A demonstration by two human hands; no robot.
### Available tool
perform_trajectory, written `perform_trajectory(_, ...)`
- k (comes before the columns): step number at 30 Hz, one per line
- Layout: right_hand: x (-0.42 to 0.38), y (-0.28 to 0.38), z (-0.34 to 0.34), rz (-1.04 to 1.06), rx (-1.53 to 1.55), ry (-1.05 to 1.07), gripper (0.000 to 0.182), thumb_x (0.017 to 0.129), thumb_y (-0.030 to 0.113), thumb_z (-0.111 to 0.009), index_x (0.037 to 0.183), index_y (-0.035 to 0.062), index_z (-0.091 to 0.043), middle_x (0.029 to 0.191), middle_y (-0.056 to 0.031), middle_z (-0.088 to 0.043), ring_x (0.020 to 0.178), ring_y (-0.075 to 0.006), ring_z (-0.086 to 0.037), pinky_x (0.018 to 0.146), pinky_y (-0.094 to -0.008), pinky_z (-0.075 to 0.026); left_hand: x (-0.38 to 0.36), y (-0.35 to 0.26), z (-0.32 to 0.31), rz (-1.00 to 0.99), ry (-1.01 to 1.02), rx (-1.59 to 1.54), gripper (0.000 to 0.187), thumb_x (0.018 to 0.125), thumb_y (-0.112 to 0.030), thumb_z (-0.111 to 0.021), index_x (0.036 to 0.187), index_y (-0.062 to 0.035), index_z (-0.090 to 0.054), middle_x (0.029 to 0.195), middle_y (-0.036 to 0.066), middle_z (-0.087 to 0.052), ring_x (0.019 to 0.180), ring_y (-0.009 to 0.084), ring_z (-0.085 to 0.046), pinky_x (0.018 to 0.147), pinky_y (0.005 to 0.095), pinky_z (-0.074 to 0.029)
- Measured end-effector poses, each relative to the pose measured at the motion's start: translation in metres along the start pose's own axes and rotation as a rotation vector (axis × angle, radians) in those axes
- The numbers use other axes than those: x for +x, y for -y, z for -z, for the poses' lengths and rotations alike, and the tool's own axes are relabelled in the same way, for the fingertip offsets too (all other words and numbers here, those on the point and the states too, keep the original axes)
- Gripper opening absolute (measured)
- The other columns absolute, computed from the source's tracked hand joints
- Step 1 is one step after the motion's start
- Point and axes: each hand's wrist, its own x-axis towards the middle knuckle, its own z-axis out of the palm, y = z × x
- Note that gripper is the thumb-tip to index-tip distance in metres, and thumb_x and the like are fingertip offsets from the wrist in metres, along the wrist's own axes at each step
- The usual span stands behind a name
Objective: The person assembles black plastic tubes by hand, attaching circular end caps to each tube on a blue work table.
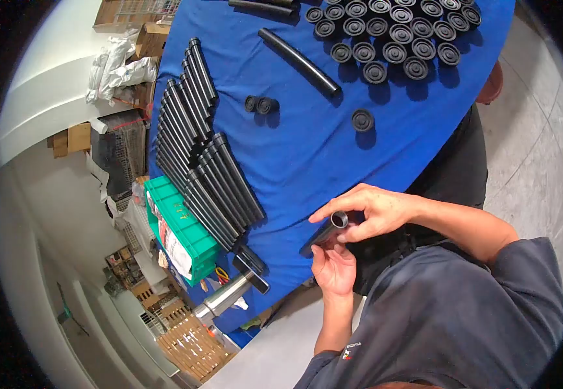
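Note:
A short black tube is tilted in front of my body at the table's near edge, its open end towards me. My left hand grips its side from below, thumb along the wall. Around the open end curls my right hand, with the index finger stretched over the far side and the thumb near the rim. A single round black cap with concentric rings lies farther up the cloth. Two small black cylindrical pieces sit side by side. Another long black tube lies loose.
Several ringed black caps stand grouped on the blue cloth. Rows of black tubes lie beside a green crate. Near it are a metal cylinder, a dark flat object and yellow-handled scissors.

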Motion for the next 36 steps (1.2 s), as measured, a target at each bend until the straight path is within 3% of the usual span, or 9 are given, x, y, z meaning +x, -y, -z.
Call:
perform_trajectory(12,0.003,0.0,-0.003,0.118,-0.104,-0.07,0.032,0.087,0.026,-0.08,0.106,0.0034,-0.069,0.086,-0.0077,-0.069,0.073,-0.0181,-0.064,0.064,-0.0335,-0.049,-0.001,0.003,-0.015,-0.092,-0.039,0.118,0.038,0.098,-0.017,-0.068,0.132,-0.0002,-0.062,0.139,0.016,-0.062,0.128,0.0303,-0.059,0.106,0.0436,-0.054)
perform_trajectory(14,0.003,0.0,-0.001,0.072,-0.156,-0.019,0.039,0.087,0.03,-0.08,0.113,0.0027,-0.069,0.096,-0.013,-0.071,0.087,-0.0285,-0.069,0.074,-0.0389,-0.054,0.002,-0.005,-0.018,-0.298,-0.081,0.487,0.033,0.1,-0.022,-0.065,0.128,-0.0047,-0.063,0.136,0.016,-0.063,0.127,0.0323,-0.06,0.109,0.0488,-0.049)
perform_trajectory(17,0.003,0.003,-0.002,0.058,-0.145,0.104,0.04,0.088,0.03,-0.079,0.114,0.0024,-0.069,0.096,-0.0136,-0.07,0.086,-0.0286,-0.069,0.075,-0.0394,-0.055,0.006,-0.015,-0.035,-0.469,-0.123,0.769,0.036,0.104,-0.029,-0.061,0.131,-0.0071,-0.057,0.123,0.016,-0.068,0.122,0.0356,-0.062,0.105,0.0527,-0.05)
perform_trajectory(18,0.005,-0.004,-0.004,0.201,-0.209,0.124,0.039,0.089,0.03,-0.078,0.115,0.0018,-0.07,0.096,-0.013,-0.07,0.084,-0.0286,-0.069,0.074,-0.0381,-0.055,0.008,-0.021,-0.039,-0.471,-0.11,0.761,0.037,0.103,-0.031,-0.061,0.132,-0.0072,-0.057,0.12,0.015,-0.069,0.118,0.0351,-0.065,0.103,0.0523,-0.052)
perform_trajectory(20,0.004,-0.004,-0.003,0.137,-0.264,0.161,0.039,0.09,0.029,-0.078,0.116,0.0014,-0.07,0.095,-0.0126,-0.07,0.082,-0.0275,-0.069,0.074,-0.0365,-0.055,0.009,-0.028,-0.053,-0.482,-0.137,0.726,0.037,0.101,-0.024,-0.066,0.131,-0.0055,-0.056,0.111,0.015,-0.069,0.099,0.031,-0.07,0.093,0.0477,-0.056)
perform_trajectory(24,0.007,0.006,-0.005,-0.057,-0.138,-0.034,0.042,0.09,0.025,-0.079,0.124,0.003,-0.068,0.097,-0.0104,-0.068,0.081,-0.0179,-0.066,0.071,-0.0328,-0.054,0.009,-0.051,-0.058,-0.383,-0.204,1.248,0.037,0.087,0.0,-0.07,0.123,-0.0012,-0.06,0.105,0.01,-0.069,0.086,0.0195,-0.067,0.083,0.0345,-0.055)
perform_trajectory(30,0.008,-0.001,-0.004,0.065,-0.234,0.011,0.057,0.087,0.028,-0.081,0.136,0.0067,-0.061,0.094,-0.0098,-0.065,0.075,-0.0176,-0.062,0.067,-0.0332,-0.052,-0.001,-0.057,-0.051,-0.228,-0.216,1.921,0.031,0.08,0.006,-0.072,0.11,0.0005,-0.067,0.106,0.009,-0.07,0.098,0.0142,-0.068,0.087,0.0306,-0.054)
perform_trajectory(33,0.006,-0.004,-0.004,0.127,-0.281,0.007,0.057,0.087,0.025,-0.081,0.137,0.0081,-0.06,0.09,-0.0081,-0.065,0.072,-0.0161,-0.061,0.065,-0.0327,-0.05,0.002,-0.048,-0.054,-0.51,-0.03,2.059,0.033,0.077,0.003,-0.076,0.11,0.002,-0.068,0.11,0.013,-0.069,0.097,0.02,-0.069,0.087,0.0333,-0.054)
perform_trajectory(36,0.005,0.012,-0.004,-0.023,-0.212,-0.019,0.049,0.088,0.022,-0.079,0.132,0.0075,-0.064,0.082,-0.0066,-0.064,0.068,-0.0155,-0.06,0.063,-0.0326,-0.049,-0.01,-0.035,-0.062,-1.026,0.026,2.25,0.034,0.077,0.002,-0.077,0.109,0.0037,-0.068,0.113,0.018,-0.068,0.093,0.0254,-0.068,0.084,0.0371,-0.055)
